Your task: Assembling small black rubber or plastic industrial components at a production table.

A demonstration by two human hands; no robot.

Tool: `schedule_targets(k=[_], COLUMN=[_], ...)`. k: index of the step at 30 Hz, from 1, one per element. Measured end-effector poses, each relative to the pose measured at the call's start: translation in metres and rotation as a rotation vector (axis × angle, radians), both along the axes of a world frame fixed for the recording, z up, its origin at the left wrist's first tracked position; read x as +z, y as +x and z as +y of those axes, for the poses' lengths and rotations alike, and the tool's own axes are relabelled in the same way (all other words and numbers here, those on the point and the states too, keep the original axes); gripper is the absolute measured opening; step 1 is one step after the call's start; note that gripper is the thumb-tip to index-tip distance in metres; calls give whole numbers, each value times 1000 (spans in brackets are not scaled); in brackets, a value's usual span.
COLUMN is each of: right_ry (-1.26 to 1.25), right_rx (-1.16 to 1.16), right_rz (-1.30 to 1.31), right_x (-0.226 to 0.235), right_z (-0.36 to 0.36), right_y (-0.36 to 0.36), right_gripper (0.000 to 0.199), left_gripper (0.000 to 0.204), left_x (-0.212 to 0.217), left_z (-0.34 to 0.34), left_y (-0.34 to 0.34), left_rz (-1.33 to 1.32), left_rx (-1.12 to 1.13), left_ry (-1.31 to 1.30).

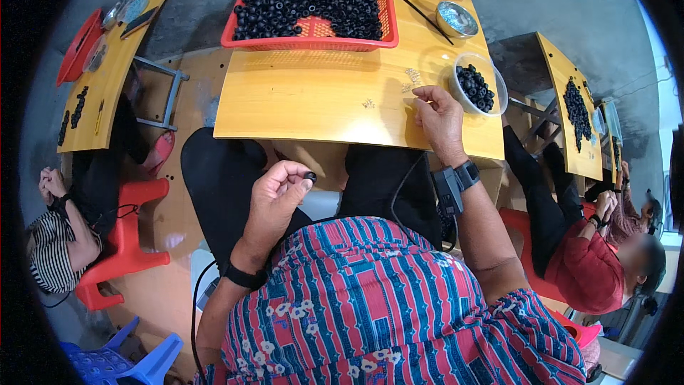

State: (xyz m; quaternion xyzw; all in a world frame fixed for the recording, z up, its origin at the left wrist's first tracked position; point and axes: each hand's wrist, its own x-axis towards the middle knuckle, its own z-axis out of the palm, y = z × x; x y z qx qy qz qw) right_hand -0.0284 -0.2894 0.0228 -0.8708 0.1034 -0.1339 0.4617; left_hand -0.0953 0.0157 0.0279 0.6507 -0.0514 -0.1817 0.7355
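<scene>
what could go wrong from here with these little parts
The small black part, pinched in the left hand off the tabletop, might slip and fall. The right hand could scatter the loose tiny pieces beside it, or bump the plastic tub near the right edge.

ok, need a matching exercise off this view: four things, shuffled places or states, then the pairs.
1. red basket
2. clear tub
3. left hand
4. right hand

A. pinching one black ring
B. poised beside small pale pieces
C. on the far part of the yellow table
D. at the table's right edge

Pairs: 1-C, 2-D, 3-A, 4-B
</scene>
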Motion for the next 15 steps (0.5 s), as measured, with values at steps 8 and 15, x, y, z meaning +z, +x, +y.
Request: schedule_targets(k=[8,15], right_ry=[-143,-296], right_rx=[204,288], right_rz=[-161,-141], right_x=[3,5], right_z=[26,45], right_y=[-4,7], right_gripper=[18,21], left_gripper=[9,8], left_x=[-1,-1], left_z=[-5,-2], left_y=[2,3], left_rz=[44,60], left_rx=[-17,-8], left_ry=[5,3])
